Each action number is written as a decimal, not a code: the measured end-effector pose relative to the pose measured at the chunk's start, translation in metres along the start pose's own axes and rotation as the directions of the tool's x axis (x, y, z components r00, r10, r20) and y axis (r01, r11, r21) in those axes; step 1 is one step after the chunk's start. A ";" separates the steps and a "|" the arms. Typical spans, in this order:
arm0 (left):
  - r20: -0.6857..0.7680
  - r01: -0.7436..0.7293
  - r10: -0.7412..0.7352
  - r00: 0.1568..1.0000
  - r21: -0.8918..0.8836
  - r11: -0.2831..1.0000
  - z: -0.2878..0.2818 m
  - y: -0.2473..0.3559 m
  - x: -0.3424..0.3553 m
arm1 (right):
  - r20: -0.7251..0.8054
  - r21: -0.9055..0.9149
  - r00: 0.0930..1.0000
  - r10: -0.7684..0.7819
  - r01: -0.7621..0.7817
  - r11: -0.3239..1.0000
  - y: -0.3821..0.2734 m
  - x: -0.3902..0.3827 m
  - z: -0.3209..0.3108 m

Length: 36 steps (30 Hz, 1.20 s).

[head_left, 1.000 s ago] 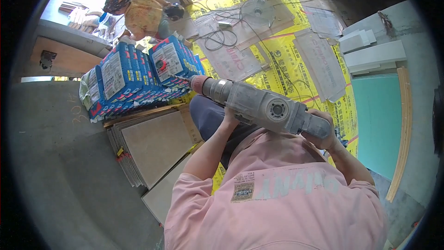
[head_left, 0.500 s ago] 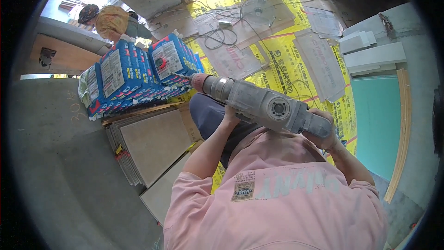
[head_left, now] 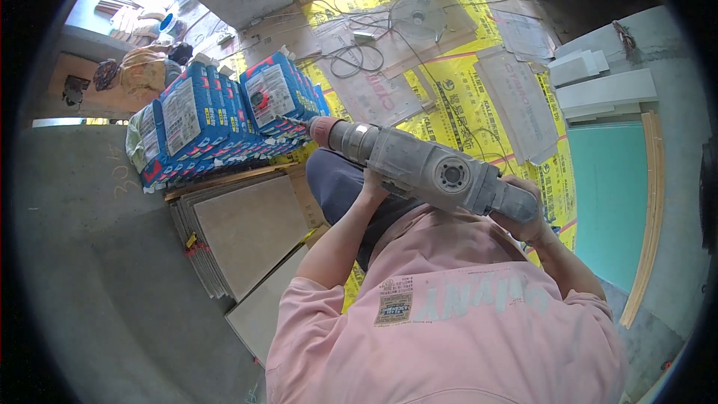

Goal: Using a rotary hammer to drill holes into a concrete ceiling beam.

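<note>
The big grey drill (head_left: pixel 419 168) lies slanted across the person's chest — its tip points up-left at the blue bags (head_left: pixel 224 116). The left hand (head_left: pixel 372 185) grips its middle from below; the right hand (head_left: pixel 523 213) is wrapped tight around the back handle.

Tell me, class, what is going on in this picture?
A person in a pink shirt holds a grey power drill with both hands: the left hand under its body, the right hand on the rear grip. Its tip points toward stacked blue bags. Tiles are stacked below, and yellow sheeting covers the floor.
</note>
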<state>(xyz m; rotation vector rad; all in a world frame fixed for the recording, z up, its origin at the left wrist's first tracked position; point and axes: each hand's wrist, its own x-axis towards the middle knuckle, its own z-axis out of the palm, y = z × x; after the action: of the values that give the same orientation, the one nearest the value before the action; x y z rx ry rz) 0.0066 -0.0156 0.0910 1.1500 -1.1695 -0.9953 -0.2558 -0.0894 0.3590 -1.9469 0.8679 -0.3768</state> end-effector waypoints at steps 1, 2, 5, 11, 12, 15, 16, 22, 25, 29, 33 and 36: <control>-0.010 0.014 -0.015 1.000 -0.084 0.996 0.001 0.000 0.000 | 0.001 0.007 1.000 0.002 -0.002 1.000 0.000 0.000 0.000; -0.011 0.014 -0.015 1.000 -0.083 0.996 0.003 0.001 -0.002 | 0.001 0.007 1.000 0.001 -0.001 1.000 0.000 0.000 0.001; -0.135 0.059 -0.112 0.985 -0.342 0.938 0.005 0.001 -0.005 | -0.012 0.054 1.000 -0.004 0.005 0.999 0.001 0.001 0.002; -0.078 0.135 -0.160 0.984 -0.258 0.957 0.008 0.004 -0.001 | -0.034 -0.007 0.999 -0.012 0.012 1.000 0.008 -0.003 0.000; -0.091 0.119 -0.141 0.986 -0.216 0.969 0.006 -0.003 -0.004 | -0.035 0.003 0.999 -0.022 0.022 1.000 0.005 0.000 0.001; -0.098 0.098 -0.126 0.987 -0.252 0.963 0.000 -0.018 -0.010 | -0.031 0.013 0.999 -0.037 0.037 0.999 -0.001 0.003 0.003; -0.089 0.094 -0.130 0.988 -0.330 0.939 -0.002 -0.020 -0.011 | -0.028 0.012 0.999 -0.038 0.039 0.999 -0.002 0.004 0.003; 0.015 0.200 -0.239 0.971 -0.595 0.779 0.007 -0.001 -0.005 | -0.048 -0.006 0.999 -0.009 0.009 1.000 0.001 -0.001 0.001; -0.002 0.156 -0.178 0.984 -0.471 0.868 0.003 -0.001 -0.006 | -0.047 0.041 0.999 -0.010 0.012 0.999 0.001 0.000 0.003; -0.019 0.110 -0.113 0.993 -0.128 0.986 -0.002 -0.006 -0.007 | -0.043 0.048 0.999 -0.004 0.006 0.999 0.003 0.001 0.005; -0.124 0.141 -0.229 0.966 -0.491 0.860 0.007 0.004 -0.002 | -0.038 0.034 0.999 -0.011 0.013 0.999 0.004 0.000 0.002; -0.126 0.095 -0.136 0.983 -0.288 0.953 0.007 0.006 -0.002 | -0.038 0.031 0.999 -0.016 0.017 0.999 0.007 -0.002 0.003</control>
<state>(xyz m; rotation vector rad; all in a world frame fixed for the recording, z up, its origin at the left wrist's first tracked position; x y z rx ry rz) -0.0005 -0.0136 0.0963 1.0512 -0.8217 -1.1094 -0.2586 -0.0881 0.3518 -1.9241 0.8656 -0.4351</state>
